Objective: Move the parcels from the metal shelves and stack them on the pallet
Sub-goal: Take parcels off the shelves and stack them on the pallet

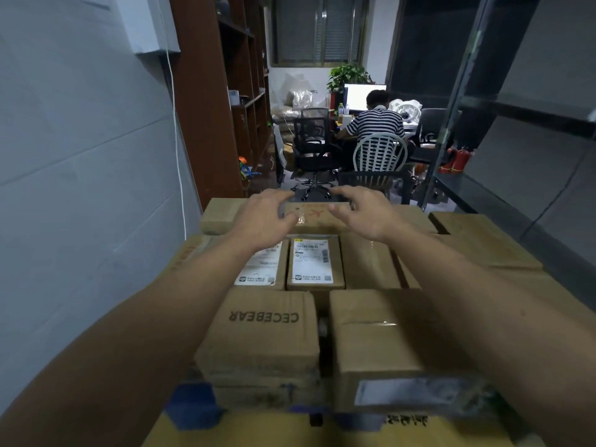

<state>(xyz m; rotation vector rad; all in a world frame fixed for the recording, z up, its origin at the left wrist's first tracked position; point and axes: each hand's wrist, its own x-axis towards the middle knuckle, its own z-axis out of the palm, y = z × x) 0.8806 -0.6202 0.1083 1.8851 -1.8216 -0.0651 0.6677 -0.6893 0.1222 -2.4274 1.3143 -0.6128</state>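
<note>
Hands both reach out over the parcel stack. Ref point is the CECEBEAR box, the near carton at front L of the stack, print facing up. R of it, across a narrow gap, sits a plain carton w/ a blurred label on its near face. Just beyond the CECEBEAR box lies a labelled parcel, white label up. A second labelled parcel is beside that one on its L, partly under the L forearm. Further beyond, in the far row, is a small box w/ a red mark on top.

L hand is at that small box's L end, R hand at its R end. Fingers of both are spread & relaxed, gripping nothing. Can't tell if the L thumb touches the box.

Well beyond the CECEBEAR box, a seated person in a striped shirt faces a lit monitor. An office chair stands empty to their L. Brown shelving runs along the far L.
</note>
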